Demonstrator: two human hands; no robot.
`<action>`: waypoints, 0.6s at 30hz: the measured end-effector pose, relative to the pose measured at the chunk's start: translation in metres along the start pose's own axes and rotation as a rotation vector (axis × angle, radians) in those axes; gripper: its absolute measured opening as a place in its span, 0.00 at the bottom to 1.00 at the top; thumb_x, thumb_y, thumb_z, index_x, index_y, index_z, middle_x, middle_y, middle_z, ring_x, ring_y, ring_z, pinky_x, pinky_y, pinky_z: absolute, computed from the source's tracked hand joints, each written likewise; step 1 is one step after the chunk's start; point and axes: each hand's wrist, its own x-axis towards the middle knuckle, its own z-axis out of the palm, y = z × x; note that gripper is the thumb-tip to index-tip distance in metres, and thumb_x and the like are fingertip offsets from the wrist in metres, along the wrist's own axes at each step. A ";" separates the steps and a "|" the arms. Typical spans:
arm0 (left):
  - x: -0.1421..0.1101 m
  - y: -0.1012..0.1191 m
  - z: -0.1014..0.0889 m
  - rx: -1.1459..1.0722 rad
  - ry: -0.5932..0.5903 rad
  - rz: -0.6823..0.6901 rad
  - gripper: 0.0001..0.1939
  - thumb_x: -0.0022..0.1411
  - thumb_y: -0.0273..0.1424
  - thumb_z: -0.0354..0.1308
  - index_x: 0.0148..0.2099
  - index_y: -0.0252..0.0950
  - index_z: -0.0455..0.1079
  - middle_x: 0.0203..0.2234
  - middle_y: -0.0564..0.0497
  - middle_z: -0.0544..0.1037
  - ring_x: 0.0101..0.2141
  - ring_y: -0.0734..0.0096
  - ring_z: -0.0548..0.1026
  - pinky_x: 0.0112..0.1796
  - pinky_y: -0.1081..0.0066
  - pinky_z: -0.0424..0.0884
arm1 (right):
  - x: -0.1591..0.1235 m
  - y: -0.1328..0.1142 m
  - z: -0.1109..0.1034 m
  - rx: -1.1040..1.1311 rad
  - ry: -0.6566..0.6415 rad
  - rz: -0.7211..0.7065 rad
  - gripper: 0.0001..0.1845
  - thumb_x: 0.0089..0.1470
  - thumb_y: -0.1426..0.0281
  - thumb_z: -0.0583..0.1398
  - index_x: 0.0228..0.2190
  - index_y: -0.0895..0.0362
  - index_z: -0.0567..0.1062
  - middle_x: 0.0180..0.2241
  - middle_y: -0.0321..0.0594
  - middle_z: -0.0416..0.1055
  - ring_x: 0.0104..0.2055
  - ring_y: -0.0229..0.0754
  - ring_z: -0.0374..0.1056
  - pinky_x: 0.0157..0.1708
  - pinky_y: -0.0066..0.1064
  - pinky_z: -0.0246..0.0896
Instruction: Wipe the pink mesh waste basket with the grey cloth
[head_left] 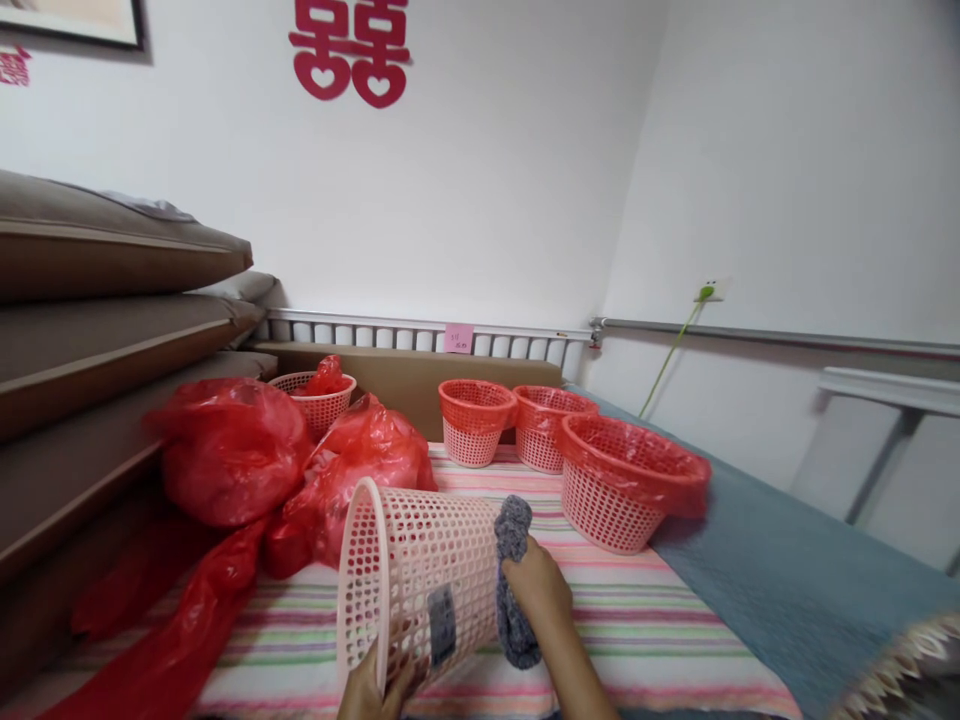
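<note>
A pink plastic mesh basket (420,585) lies on its side over the striped cloth (622,610), open mouth toward me. My left hand (371,690) grips its rim at the bottom edge of the view, fingers curled over the rim. My right hand (536,590) is closed on a grey-blue cloth (511,540) and presses it against the basket's base. A dark label shows on the basket's side.
Three pink baskets lined with red bags (630,480) stand behind, and a fourth (315,395) further left. Crumpled red plastic bags (225,450) pile at the left beside stacked brown cushions (90,330). A blue blanket (787,580) covers the right side. A radiator runs along the wall.
</note>
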 end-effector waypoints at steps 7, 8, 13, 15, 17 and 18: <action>0.004 0.022 -0.002 0.003 -0.010 0.033 0.33 0.39 0.47 0.70 0.46 0.32 0.74 0.44 0.36 0.79 0.45 0.46 0.77 0.48 0.56 0.73 | -0.004 -0.004 0.001 -0.013 0.023 -0.021 0.20 0.48 0.68 0.49 0.43 0.58 0.69 0.43 0.52 0.72 0.47 0.55 0.68 0.42 0.40 0.60; 0.006 0.026 -0.001 -0.012 -0.008 0.037 0.34 0.40 0.47 0.70 0.47 0.32 0.73 0.44 0.36 0.79 0.45 0.47 0.77 0.48 0.57 0.73 | -0.004 -0.004 0.001 -0.008 0.020 -0.022 0.20 0.48 0.68 0.49 0.43 0.58 0.69 0.43 0.52 0.72 0.47 0.55 0.68 0.42 0.39 0.60; 0.014 0.036 0.005 -0.108 -0.034 -0.047 0.42 0.40 0.49 0.69 0.55 0.33 0.67 0.39 0.38 0.81 0.43 0.48 0.78 0.41 0.57 0.76 | -0.002 -0.005 -0.001 0.012 0.007 -0.017 0.20 0.48 0.68 0.50 0.43 0.58 0.69 0.43 0.52 0.72 0.47 0.54 0.69 0.42 0.39 0.60; 0.014 0.032 0.006 -0.127 -0.036 -0.072 0.44 0.40 0.50 0.69 0.57 0.33 0.65 0.39 0.37 0.80 0.42 0.48 0.78 0.39 0.58 0.76 | -0.004 -0.009 0.000 0.031 -0.014 -0.033 0.20 0.47 0.69 0.50 0.43 0.58 0.69 0.44 0.51 0.72 0.46 0.52 0.69 0.43 0.37 0.60; 0.013 0.025 0.006 -0.135 -0.042 -0.061 0.44 0.40 0.50 0.68 0.56 0.33 0.65 0.40 0.37 0.80 0.42 0.48 0.78 0.40 0.57 0.75 | -0.010 -0.019 0.001 0.066 -0.035 -0.070 0.20 0.47 0.69 0.51 0.43 0.57 0.70 0.44 0.50 0.73 0.46 0.50 0.69 0.43 0.35 0.61; 0.012 0.022 0.006 -0.135 -0.060 -0.051 0.43 0.41 0.51 0.68 0.56 0.33 0.66 0.40 0.37 0.80 0.42 0.48 0.78 0.41 0.56 0.75 | -0.016 -0.027 0.003 0.084 -0.038 -0.105 0.20 0.47 0.69 0.51 0.43 0.57 0.70 0.43 0.49 0.73 0.46 0.49 0.69 0.43 0.34 0.61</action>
